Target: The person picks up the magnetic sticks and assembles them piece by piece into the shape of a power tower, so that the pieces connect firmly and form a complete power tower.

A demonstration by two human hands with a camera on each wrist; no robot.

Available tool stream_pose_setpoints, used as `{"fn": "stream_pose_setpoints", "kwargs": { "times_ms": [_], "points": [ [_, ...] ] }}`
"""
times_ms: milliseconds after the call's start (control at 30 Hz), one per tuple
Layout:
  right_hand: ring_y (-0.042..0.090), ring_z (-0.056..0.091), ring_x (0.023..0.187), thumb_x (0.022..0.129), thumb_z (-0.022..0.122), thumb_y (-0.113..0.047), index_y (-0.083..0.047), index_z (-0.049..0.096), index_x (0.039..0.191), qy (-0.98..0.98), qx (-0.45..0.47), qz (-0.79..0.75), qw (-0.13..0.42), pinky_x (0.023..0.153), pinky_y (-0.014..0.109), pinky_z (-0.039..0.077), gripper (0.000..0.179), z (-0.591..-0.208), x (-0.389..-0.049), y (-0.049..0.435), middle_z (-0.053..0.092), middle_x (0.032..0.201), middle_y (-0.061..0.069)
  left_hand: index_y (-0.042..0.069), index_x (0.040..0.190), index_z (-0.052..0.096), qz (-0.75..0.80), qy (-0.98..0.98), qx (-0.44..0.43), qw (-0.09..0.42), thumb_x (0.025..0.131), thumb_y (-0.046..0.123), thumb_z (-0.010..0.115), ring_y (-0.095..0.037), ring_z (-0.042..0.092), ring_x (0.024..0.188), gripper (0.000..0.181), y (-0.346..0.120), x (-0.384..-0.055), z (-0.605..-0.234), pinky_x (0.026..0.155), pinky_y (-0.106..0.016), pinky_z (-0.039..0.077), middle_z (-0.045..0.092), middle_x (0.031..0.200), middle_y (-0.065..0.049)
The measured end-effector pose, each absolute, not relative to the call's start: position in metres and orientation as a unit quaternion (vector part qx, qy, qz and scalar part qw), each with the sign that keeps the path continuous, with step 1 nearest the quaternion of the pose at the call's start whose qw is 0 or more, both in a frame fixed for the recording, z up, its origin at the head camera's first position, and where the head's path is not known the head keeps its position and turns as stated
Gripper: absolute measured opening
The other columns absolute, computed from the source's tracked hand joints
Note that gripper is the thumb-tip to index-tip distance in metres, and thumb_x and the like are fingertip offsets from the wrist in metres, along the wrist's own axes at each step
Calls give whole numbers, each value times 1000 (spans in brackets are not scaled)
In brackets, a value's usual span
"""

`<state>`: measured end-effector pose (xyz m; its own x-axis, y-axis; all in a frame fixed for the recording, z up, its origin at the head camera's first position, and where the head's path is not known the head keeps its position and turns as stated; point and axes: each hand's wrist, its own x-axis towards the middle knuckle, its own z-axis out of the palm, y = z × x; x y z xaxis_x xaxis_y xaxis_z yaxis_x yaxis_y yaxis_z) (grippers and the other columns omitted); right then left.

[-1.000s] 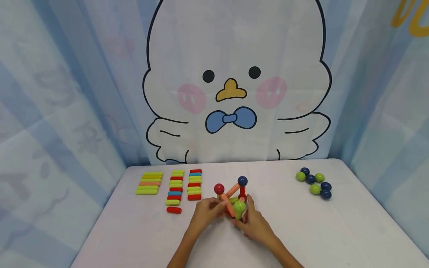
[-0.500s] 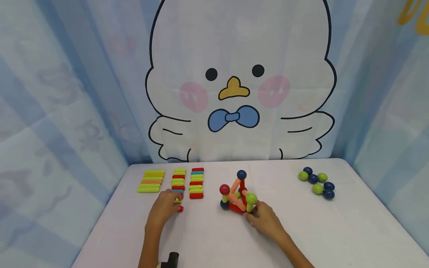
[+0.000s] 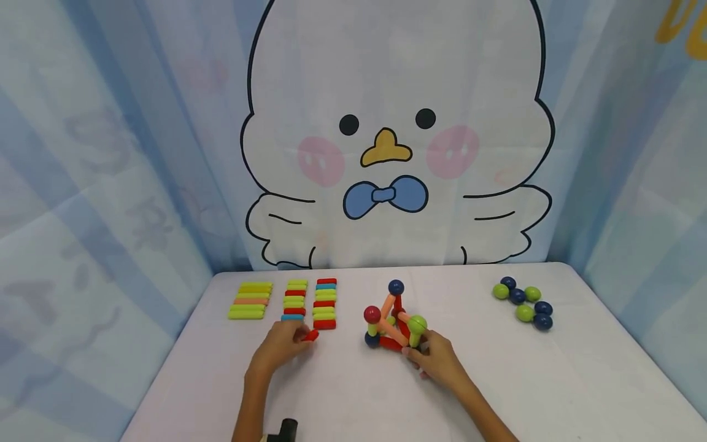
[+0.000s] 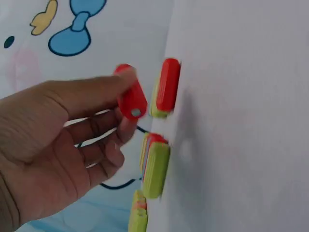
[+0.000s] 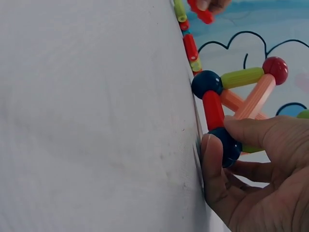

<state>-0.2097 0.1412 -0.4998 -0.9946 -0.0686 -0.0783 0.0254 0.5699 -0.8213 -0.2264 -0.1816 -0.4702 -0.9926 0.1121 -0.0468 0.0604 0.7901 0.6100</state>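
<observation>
My left hand (image 3: 283, 345) pinches a red magnetic rod (image 4: 131, 101) between thumb and fingers, raised off the table beside the rod columns. A silvery metal tip shows at the rod's end in the left wrist view. My right hand (image 3: 440, 362) grips a dark blue ball (image 5: 227, 145) at the near base corner of a frame of rods and balls. That frame stands on the table with a red ball (image 3: 372, 314), a blue ball (image 3: 396, 287) and a green ball (image 3: 417, 325) on top. Orange rods (image 3: 393, 331) slant between its corners.
Three columns of rods lie at the left: long yellow-green and orange ones (image 3: 248, 301), then shorter mixed ones (image 3: 295, 301) and another mixed column (image 3: 325, 304). Loose blue and green balls (image 3: 525, 313) lie at the right. A printed curtain (image 3: 386, 233) hangs behind the table.
My left hand has left the frame, reached left to the rods and picked up a red one, now lifted slightly rightward. The frame has turned and shifted a little right in my right hand.
</observation>
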Motion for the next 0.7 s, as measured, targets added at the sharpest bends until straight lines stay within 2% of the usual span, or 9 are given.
{"fn": "stream_pose_setpoints", "kwargs": {
  "times_ms": [100,200,333,500,700],
  "points": [
    [13,54,46,86,74,-21,5,56,114,882,-15,-467,61,46,25,50,41,-501,-210,142,61,64,3,5,107,68,437,898,44,21,86,28,75,-15,60,82,32,-167,-227,-467,71,-27,55,67,89,-1],
    [13,55,46,86,75,-21,5,56,114,880,-24,-468,82,47,26,51,43,-499,-210,143,62,66,4,5,117,65,548,836,5,25,87,40,72,-21,65,88,46,-151,-228,-465,77,-26,56,69,98,-4],
    [13,57,48,85,76,-23,5,55,114,878,-45,-463,114,48,27,51,45,-496,-208,145,63,67,4,3,125,60,652,756,-36,37,88,43,70,-22,68,92,56,-131,-227,-463,87,-29,56,69,107,-9],
    [13,57,51,86,75,-26,6,53,120,866,-90,-470,145,50,27,52,51,-494,-208,147,62,71,4,-1,128,56,692,719,-44,54,88,43,69,-16,68,91,60,-112,-223,-462,89,-33,56,68,113,-13],
    [12,58,52,88,73,-26,5,52,121,859,-123,-474,146,49,26,52,50,-497,-209,149,63,71,3,1,127,59,692,718,-43,59,89,46,67,-15,66,91,60,-103,-222,-463,85,-30,56,70,110,-11]
  ]
}}
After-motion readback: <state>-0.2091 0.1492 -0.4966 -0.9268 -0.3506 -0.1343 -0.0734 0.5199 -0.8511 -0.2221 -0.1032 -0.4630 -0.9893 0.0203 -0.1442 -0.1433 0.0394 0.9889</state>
